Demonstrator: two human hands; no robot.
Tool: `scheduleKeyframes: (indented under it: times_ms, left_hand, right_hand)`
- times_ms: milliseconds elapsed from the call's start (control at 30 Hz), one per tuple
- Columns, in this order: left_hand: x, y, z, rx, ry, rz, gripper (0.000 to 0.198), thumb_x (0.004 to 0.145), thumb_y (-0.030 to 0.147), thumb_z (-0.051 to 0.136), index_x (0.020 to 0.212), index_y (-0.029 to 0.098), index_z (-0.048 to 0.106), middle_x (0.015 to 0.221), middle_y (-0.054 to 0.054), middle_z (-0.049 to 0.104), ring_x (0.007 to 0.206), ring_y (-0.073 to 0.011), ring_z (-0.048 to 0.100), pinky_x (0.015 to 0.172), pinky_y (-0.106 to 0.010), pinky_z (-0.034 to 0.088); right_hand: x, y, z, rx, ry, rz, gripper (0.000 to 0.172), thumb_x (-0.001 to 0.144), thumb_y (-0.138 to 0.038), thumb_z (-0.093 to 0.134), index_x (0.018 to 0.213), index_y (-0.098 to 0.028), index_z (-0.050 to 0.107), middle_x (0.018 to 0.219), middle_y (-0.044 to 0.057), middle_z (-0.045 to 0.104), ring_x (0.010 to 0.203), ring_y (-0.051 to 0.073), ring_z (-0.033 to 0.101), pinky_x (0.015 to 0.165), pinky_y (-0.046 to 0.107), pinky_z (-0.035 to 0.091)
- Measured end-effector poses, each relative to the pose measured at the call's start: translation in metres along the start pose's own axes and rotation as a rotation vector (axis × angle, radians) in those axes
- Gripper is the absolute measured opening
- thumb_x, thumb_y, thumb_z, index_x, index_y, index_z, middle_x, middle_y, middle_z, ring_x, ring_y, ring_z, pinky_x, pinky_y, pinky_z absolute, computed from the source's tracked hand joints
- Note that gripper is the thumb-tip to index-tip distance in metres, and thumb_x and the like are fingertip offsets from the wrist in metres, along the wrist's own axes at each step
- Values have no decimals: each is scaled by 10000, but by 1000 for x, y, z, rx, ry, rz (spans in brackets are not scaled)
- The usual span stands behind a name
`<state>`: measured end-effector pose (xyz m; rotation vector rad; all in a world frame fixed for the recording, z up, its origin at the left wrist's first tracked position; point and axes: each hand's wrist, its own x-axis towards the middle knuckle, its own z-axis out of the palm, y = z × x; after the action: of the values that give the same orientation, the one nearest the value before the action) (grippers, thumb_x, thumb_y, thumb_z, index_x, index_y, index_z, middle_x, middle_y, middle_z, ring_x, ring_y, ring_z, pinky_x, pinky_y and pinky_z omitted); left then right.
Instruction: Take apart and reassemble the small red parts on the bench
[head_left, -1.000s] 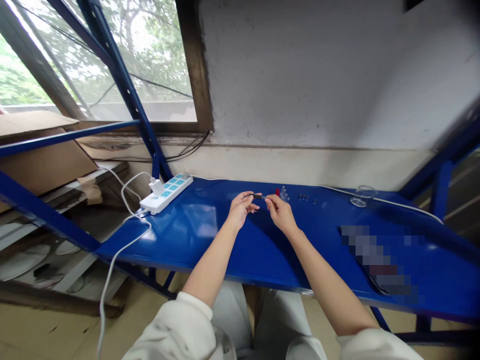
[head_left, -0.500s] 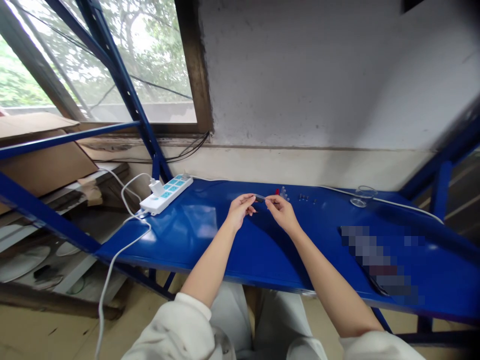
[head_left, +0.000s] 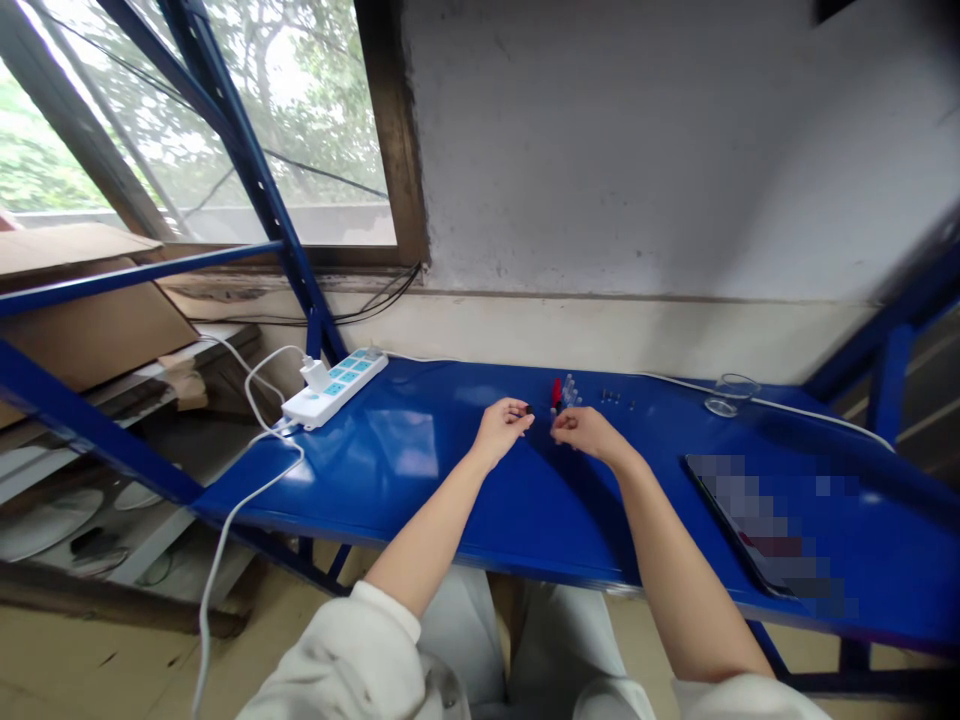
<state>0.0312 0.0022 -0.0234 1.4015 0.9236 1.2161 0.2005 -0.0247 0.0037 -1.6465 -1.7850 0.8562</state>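
My left hand (head_left: 501, 430) rests over the blue steel bench top (head_left: 420, 480), its fingertips closed on a small dark part (head_left: 529, 409). My right hand (head_left: 581, 431) lies a little to the right, with its fingers together and nothing visible in them. Just beyond that hand stand a red item (head_left: 556, 394) and a cluster of small clear tubes (head_left: 570, 392). Several tiny dark screws or pins (head_left: 611, 397) lie in a row further right.
A white power strip (head_left: 334, 388) with blue sockets and a plugged-in charger sits at the bench's left end. A glass dish (head_left: 731, 395) stands back right, beside a white cable (head_left: 817, 417). A pixelated tablet (head_left: 765, 525) lies at front right. Blue rack uprights frame the bench.
My hands have moved apart and lower on the bench. The slim dark piece with its clear tube, earlier held between both hands, no longer spans them; only a small dark part shows at my left fingertips.
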Motion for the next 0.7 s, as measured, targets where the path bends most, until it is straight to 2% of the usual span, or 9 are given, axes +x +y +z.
scheduleKeyframes:
  times_ms: [133,333,467,700]
  left_hand:
    - [1,-4,19,232,-83,49,172,656,205,641,795,133,570,625,0,572,539,-84,536,532,-207,417]
    - [9,-1,43,447,-35,139,109,639,195,635,722,157,575,687,-12,597,598,-106,526,585,-233,408]
    - [11,-9,48,572,23,163,76,639,190,638,688,171,583,705,-18,590,637,-130,515,644,-269,401]
    - [7,-9,48,818,3,149,90,643,202,656,616,180,573,689,-35,568,781,-205,503,764,-345,343]
  right_hand:
    - [-3,14,-15,-130,93,130,84,597,-177,544,658,-153,597,590,30,637,451,106,535,470,204,384]
    - [1,20,-11,-373,259,143,98,622,-223,548,664,-165,614,659,73,645,645,178,602,526,225,367]
    - [5,23,-5,-418,274,152,153,655,-277,542,728,-175,631,719,85,652,694,195,608,532,232,359]
    - [6,29,-3,-460,261,167,166,674,-300,555,758,-182,637,761,86,656,725,200,613,540,233,354]
